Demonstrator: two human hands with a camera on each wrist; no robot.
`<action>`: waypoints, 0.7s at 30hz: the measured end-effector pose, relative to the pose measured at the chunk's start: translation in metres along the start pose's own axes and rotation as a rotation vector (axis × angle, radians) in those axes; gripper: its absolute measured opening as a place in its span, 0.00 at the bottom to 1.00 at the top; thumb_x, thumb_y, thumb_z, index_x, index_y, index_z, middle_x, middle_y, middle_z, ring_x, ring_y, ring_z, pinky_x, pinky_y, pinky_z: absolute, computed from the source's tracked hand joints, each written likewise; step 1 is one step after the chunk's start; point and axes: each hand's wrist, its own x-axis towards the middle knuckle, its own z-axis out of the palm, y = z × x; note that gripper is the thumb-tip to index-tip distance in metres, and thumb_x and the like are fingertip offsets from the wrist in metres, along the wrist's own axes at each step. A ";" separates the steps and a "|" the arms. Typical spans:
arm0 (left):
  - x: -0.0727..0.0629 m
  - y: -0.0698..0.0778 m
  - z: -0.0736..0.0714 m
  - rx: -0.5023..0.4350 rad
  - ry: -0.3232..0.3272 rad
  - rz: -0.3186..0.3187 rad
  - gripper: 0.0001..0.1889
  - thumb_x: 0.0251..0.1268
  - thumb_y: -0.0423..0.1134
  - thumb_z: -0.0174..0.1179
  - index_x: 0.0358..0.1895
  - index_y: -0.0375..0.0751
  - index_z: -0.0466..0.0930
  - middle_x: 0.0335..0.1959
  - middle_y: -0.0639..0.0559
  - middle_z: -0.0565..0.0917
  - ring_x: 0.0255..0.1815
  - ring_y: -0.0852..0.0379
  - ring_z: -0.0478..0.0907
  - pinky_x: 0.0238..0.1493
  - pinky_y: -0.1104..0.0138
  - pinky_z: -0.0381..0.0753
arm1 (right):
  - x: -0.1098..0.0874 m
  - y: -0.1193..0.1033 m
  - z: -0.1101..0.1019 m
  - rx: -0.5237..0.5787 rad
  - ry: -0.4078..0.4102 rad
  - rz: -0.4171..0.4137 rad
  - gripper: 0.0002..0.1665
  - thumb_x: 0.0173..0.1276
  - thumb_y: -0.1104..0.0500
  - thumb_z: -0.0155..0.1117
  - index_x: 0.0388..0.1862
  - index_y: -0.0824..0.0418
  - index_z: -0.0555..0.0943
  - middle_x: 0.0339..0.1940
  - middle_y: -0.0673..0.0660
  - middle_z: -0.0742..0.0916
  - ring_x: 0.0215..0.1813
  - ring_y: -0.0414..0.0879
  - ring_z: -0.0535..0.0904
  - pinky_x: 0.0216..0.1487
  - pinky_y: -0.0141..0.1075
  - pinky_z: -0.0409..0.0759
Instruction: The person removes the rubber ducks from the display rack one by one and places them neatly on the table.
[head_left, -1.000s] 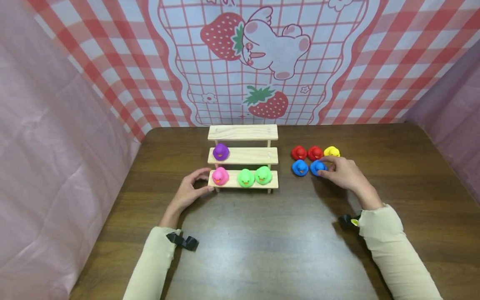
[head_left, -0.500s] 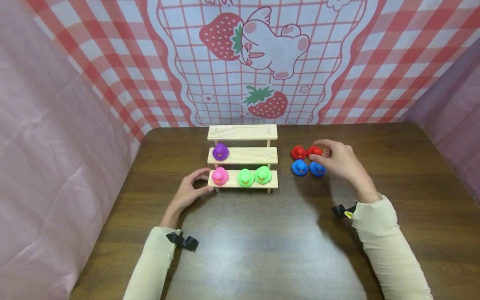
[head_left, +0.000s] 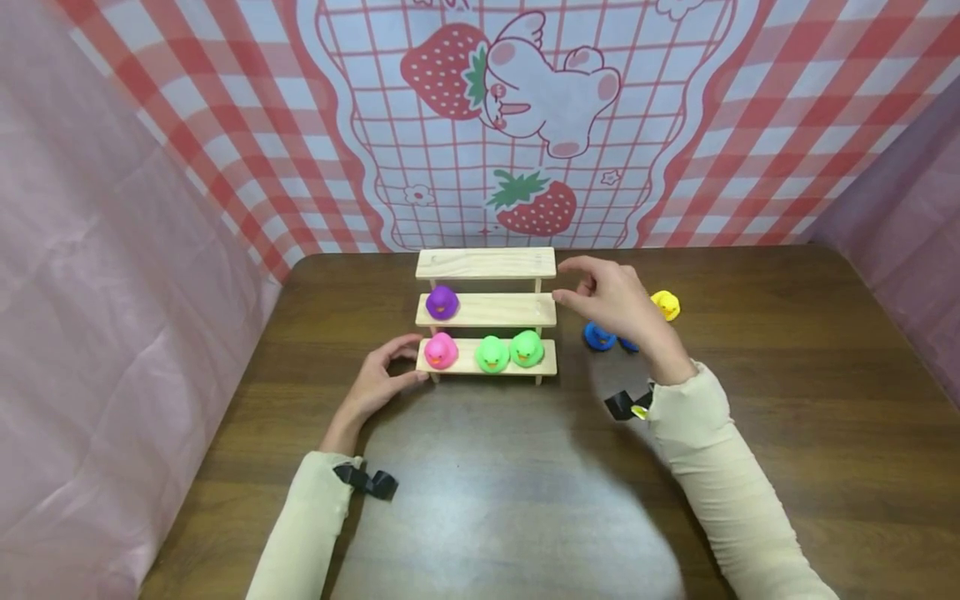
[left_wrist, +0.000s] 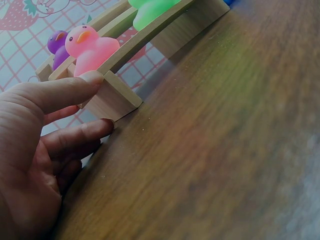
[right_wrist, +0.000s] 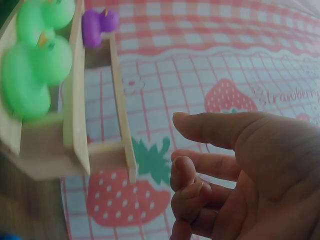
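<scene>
My left hand [head_left: 381, 379] holds the left end of a three-tier wooden display stand [head_left: 480, 265], thumb at the bottom shelf's front corner and fingers around its side. On that bottom shelf sit a pink rubber duck [head_left: 441, 351] at the left and two green rubber ducks [head_left: 492, 355] toward the right. A purple rubber duck [head_left: 442, 302] stands at the left of the middle shelf. Just off the stand's right end is my right hand [head_left: 615, 298], thumb and forefinger apart, with nothing between them in the right wrist view.
Right of the stand, a blue rubber duck [head_left: 599, 337] and part of a second blue one lie on the brown table [head_left: 480, 475]. A yellow rubber duck [head_left: 665, 306] is farther right. Red ducks are hidden under my right hand. A strawberry-print cloth [head_left: 480, 192] hangs behind.
My right hand has moved left from the blue and red ducks to the stand's right end, uncovering the yellow duck and covering the red ones. My left hand stays put.
</scene>
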 end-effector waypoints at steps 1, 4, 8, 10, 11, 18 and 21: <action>0.000 0.000 0.000 -0.001 0.000 0.001 0.32 0.53 0.25 0.70 0.65 0.31 0.73 0.47 0.26 0.84 0.51 0.58 0.78 0.71 0.48 0.61 | 0.002 -0.003 0.002 0.002 -0.004 -0.008 0.26 0.68 0.52 0.68 0.61 0.61 0.80 0.25 0.56 0.83 0.25 0.45 0.74 0.31 0.37 0.69; 0.000 0.000 0.000 -0.003 -0.001 0.002 0.32 0.53 0.25 0.70 0.65 0.31 0.73 0.47 0.26 0.84 0.51 0.58 0.78 0.72 0.48 0.61 | 0.006 -0.013 0.007 0.011 -0.027 -0.019 0.26 0.68 0.52 0.68 0.61 0.61 0.80 0.25 0.56 0.83 0.24 0.45 0.73 0.31 0.37 0.69; 0.000 0.000 0.000 -0.004 -0.003 0.002 0.32 0.53 0.25 0.70 0.65 0.31 0.73 0.47 0.26 0.84 0.51 0.58 0.78 0.72 0.48 0.60 | 0.011 -0.022 0.014 0.024 -0.050 -0.033 0.26 0.68 0.52 0.68 0.61 0.62 0.80 0.24 0.55 0.83 0.23 0.44 0.74 0.30 0.37 0.70; 0.000 0.000 0.000 -0.001 -0.002 0.001 0.32 0.54 0.25 0.70 0.65 0.31 0.73 0.47 0.26 0.85 0.51 0.58 0.78 0.72 0.48 0.60 | 0.013 -0.027 0.018 0.032 -0.059 -0.035 0.26 0.67 0.52 0.68 0.61 0.61 0.80 0.23 0.55 0.83 0.23 0.44 0.74 0.30 0.36 0.70; 0.000 0.000 0.000 0.000 -0.002 0.002 0.32 0.54 0.25 0.70 0.65 0.30 0.73 0.47 0.26 0.85 0.51 0.59 0.78 0.72 0.48 0.60 | 0.014 -0.029 0.019 0.035 -0.064 -0.035 0.27 0.67 0.51 0.68 0.62 0.61 0.80 0.23 0.54 0.83 0.23 0.44 0.73 0.30 0.36 0.70; 0.000 0.000 0.000 0.001 0.000 0.002 0.32 0.53 0.25 0.70 0.65 0.31 0.73 0.47 0.26 0.85 0.51 0.62 0.78 0.72 0.49 0.60 | 0.022 -0.048 0.032 0.030 -0.090 -0.039 0.27 0.66 0.49 0.68 0.61 0.58 0.80 0.23 0.52 0.82 0.26 0.43 0.75 0.34 0.36 0.71; 0.000 -0.001 0.001 0.002 -0.002 -0.003 0.32 0.54 0.25 0.70 0.65 0.31 0.73 0.47 0.27 0.85 0.51 0.62 0.78 0.72 0.50 0.59 | 0.025 -0.056 0.037 0.036 -0.109 -0.046 0.27 0.66 0.49 0.68 0.62 0.59 0.80 0.23 0.52 0.82 0.26 0.43 0.75 0.34 0.36 0.71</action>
